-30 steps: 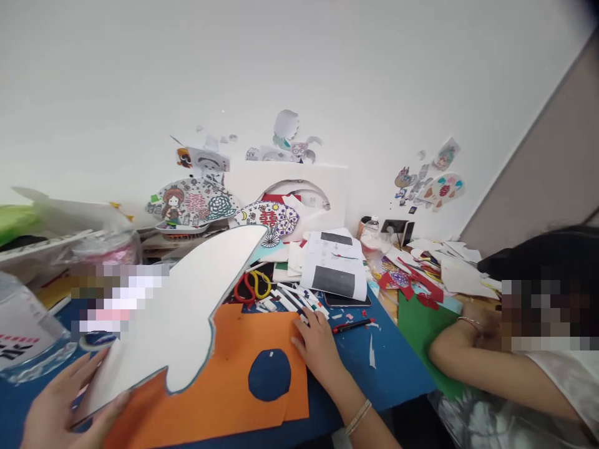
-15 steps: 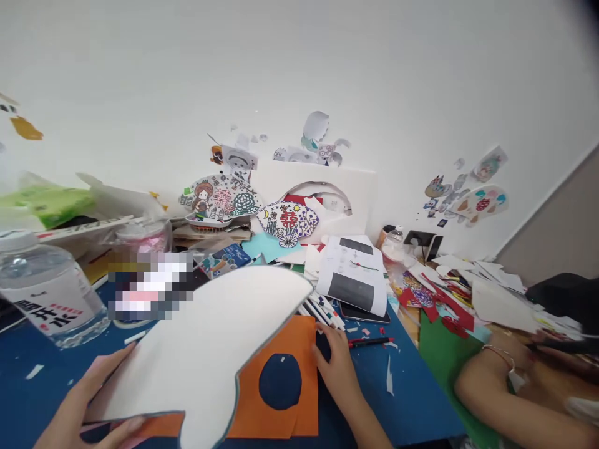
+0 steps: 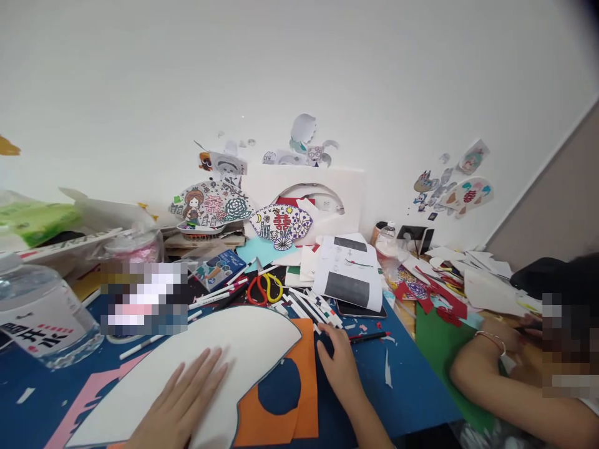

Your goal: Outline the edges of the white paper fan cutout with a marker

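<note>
A large white paper cutout with a dark outline lies on the blue table. My left hand rests flat on it, fingers stretched out. Partly beneath the cutout is orange paper with a round hole; pink paper shows at its left edge. My right hand is at the orange paper's right edge, beside a pile of white markers. Its fingers are bent apart, and nothing shows between them. Red and yellow scissors lie behind the cutout.
A large water bottle stands at the left. Decorated fans lean at the back. A printed sheet and a red-black pen lie to the right. Another person's arm rests by green paper at far right.
The raised white cutout has come down onto the table. My left hand has gone from gripping its left edge to lying on top. The scissors and more markers are now visible.
</note>
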`<state>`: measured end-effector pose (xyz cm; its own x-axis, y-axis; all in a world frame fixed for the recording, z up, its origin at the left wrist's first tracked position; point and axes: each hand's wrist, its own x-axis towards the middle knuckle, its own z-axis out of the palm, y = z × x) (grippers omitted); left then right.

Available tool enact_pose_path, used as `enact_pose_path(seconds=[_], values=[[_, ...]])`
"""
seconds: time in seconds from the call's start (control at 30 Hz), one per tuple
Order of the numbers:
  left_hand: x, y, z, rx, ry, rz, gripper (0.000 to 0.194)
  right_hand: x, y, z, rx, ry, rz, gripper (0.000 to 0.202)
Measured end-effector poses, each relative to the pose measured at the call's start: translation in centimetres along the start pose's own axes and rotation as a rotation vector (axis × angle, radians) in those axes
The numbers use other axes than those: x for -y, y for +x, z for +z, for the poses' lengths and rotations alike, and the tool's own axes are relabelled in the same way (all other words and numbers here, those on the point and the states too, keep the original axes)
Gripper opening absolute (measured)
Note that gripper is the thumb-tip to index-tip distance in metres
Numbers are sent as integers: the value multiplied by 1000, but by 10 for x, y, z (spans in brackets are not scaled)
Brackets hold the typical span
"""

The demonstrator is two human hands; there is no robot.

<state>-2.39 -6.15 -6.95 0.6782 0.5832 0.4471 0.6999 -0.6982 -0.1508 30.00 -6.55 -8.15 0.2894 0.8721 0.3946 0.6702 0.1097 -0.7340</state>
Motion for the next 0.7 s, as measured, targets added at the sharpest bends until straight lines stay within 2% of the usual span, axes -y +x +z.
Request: enact_pose_path(seconds=[0.13,0.23,0.37,0.53,0.7], values=[[2,36,-3,51,39,37,83,0,-1,-1,20,7,11,33],[13,51,9,29,53,33,76,0,-2,-1,35,18,29,34],[16,54,27,15,97,57,76,-1,-1,-1,29,32,34,33],[11,56,36,-18,64,-33,72,-1,-1,-1,26,33,13,32],[14,56,49,-66,109,-3,72,0,-1,-1,39,18,26,32]])
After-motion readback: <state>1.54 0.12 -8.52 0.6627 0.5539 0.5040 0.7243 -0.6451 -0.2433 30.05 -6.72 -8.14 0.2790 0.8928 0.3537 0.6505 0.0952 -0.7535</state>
